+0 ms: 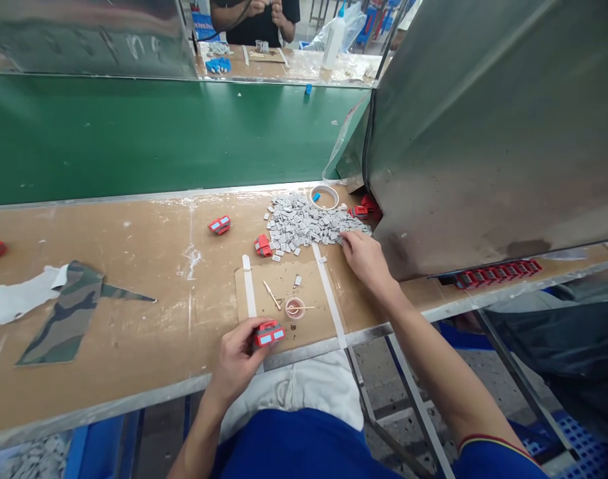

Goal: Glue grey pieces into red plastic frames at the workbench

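My left hand grips a small red toy car body with pale blue windows, just above the front edge of the table. My right hand reaches to the right edge of a heap of small flat grey plastic pieces. Its thumb and fingertips are pinched together at the heap; whatever is between them is too small to make out. Between my hands lies a cardboard sheet with white tape strips. On it are a small cup with a thin stick across it, a pale swab-like stick and a loose grey piece.
Two red car bodies stand left of the heap, with a tape roll behind it. A camouflage cloth lies left. A green conveyor belt runs behind; a metal housing rises right. Another person works opposite.
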Demonstrator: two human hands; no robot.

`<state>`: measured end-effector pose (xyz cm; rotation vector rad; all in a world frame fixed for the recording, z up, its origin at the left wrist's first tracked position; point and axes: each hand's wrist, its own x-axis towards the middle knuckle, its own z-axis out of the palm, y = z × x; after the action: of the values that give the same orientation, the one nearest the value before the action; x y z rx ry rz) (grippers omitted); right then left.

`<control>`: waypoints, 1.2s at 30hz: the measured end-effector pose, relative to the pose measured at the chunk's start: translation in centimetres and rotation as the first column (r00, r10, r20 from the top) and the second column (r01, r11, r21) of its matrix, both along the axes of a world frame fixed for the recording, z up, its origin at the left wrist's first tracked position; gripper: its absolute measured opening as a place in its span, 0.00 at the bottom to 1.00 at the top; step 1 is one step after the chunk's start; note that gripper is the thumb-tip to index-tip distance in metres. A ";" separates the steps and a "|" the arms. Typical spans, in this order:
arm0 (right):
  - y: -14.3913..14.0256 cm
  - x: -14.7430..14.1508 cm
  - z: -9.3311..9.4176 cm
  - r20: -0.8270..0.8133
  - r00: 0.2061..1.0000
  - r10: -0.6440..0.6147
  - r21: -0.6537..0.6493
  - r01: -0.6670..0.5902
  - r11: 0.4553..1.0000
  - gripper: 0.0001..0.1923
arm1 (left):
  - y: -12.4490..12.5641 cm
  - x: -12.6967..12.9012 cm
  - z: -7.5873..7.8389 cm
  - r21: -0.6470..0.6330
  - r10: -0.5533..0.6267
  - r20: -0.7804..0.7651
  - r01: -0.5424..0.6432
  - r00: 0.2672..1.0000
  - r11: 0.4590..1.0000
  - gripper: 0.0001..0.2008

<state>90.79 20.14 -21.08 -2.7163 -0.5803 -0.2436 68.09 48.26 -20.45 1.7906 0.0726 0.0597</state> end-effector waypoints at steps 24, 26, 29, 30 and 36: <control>1.2 -5.4 4.2 -0.098 0.995 0.033 0.296 -0.003 0.955 0.08 | 0.8 -0.4 -0.8 -0.188 -0.144 0.095 0.160 0.985 0.969 0.24; 1.9 -9.0 5.8 -0.079 0.996 0.049 0.501 -0.003 0.866 0.06 | 0.7 -0.6 -0.5 -0.331 -0.132 -0.004 0.123 0.991 0.936 0.19; 4.1 -14.6 7.1 -0.179 0.956 0.232 0.697 -0.044 0.716 0.05 | 0.5 -0.6 -0.3 -0.460 -0.145 -0.086 0.090 0.986 0.883 0.14; 5.0 -16.1 7.2 -0.225 0.926 0.304 0.733 -0.045 0.679 0.04 | 0.5 -0.6 -0.2 -0.477 -0.148 -0.096 0.085 0.984 0.875 0.14; 9.0 -18.8 5.2 -0.366 0.834 0.412 0.789 0.043 0.613 0.05 | 0.7 -0.7 -0.7 -0.507 -0.150 -0.114 0.073 0.982 0.859 0.17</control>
<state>72.02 29.18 -15.86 -1.7184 -0.4490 0.2611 67.34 49.00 -21.16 1.2690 0.0832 -0.1672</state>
